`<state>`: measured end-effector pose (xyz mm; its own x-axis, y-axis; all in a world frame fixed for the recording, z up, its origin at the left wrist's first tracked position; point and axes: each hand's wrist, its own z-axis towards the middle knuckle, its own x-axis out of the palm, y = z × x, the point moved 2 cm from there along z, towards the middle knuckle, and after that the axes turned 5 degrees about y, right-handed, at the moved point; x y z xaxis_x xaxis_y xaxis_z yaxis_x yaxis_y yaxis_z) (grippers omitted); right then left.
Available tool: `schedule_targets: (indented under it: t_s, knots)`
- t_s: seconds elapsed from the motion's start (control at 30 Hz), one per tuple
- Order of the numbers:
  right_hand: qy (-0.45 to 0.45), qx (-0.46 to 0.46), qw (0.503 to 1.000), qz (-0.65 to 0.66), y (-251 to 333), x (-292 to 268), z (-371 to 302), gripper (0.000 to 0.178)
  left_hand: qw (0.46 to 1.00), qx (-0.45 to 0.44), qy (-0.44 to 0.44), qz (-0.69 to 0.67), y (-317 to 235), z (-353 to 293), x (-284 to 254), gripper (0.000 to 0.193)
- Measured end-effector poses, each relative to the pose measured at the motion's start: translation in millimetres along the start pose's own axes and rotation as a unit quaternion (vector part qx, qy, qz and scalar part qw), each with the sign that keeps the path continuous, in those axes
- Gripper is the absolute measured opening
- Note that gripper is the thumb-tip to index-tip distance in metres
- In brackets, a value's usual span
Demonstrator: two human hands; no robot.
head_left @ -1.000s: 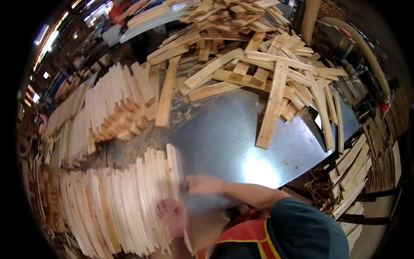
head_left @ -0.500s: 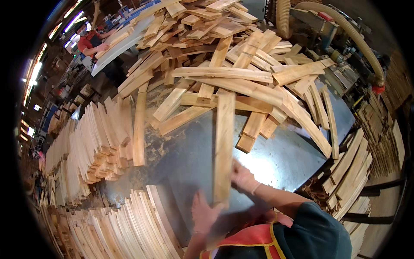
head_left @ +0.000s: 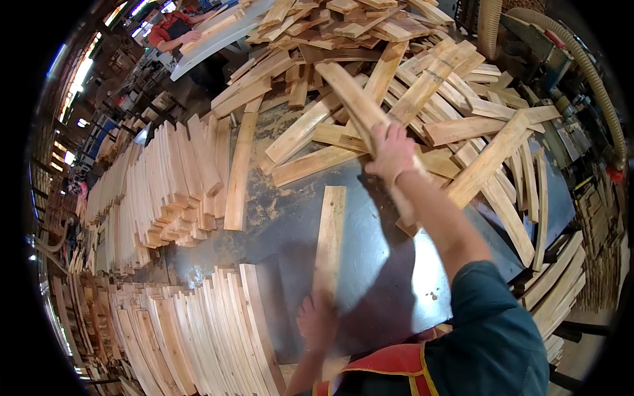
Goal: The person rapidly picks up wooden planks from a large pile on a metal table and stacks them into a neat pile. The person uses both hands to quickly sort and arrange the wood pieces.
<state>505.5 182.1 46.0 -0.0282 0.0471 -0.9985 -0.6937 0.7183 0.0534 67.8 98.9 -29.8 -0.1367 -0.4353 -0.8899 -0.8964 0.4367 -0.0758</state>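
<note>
My left hand (head_left: 318, 323) is closed round the near end of a flat wooden board (head_left: 329, 241), which points away from me over the metal table (head_left: 284, 264). Its palm side is hidden. Farther off and to the right, my right hand (head_left: 394, 153) grips another long wooden board (head_left: 353, 92) from above. That board slants from the upper left toward the lower right, over the front of a loose heap of wooden boards (head_left: 436, 72). A second edge shows beneath it, and I cannot tell whether it is a separate piece.
Neat rows of boards on edge (head_left: 172, 185) stand at the left, and a nearer row (head_left: 205, 330) at the lower left. More curved boards (head_left: 555, 284) are stacked at the right. A ribbed hose (head_left: 489, 30) hangs at the back. Another person (head_left: 173, 33) works at the far left.
My right hand has left the first board's side and reached forward to the heap, where it now grips another board. My left hand still holds the first board. The view has shifted somewhat.
</note>
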Motion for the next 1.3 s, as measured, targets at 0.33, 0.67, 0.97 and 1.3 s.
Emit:
schedule_targets:
  t_s: [0.33,0.67,0.97,1.3]
  knots:
    - [0.179,0.01,0.834,0.523,37.4,21.5,-153.6,0.097,0.747,0.029,0.064,-0.661,61.7,-39.8,15.7,0.064]
    - [0.483,-0.201,0.776,0.353,175.1,89.4,-411.8,0.112,0.926,0.002,0.143,-0.35,163.5,-138.8,8.0,0.062]
    - [0.452,-0.347,0.743,0.351,262.9,97.2,-401.4,0.081,0.988,-0.008,-0.139,0.064,207.4,-144.2,38.7,0.095]
    - [-0.22,0.157,0.961,0.067,-172.4,6.4,-220.4,0.074,0.983,0.138,-0.12,-0.026,87.7,-124.9,17.8,0.099]
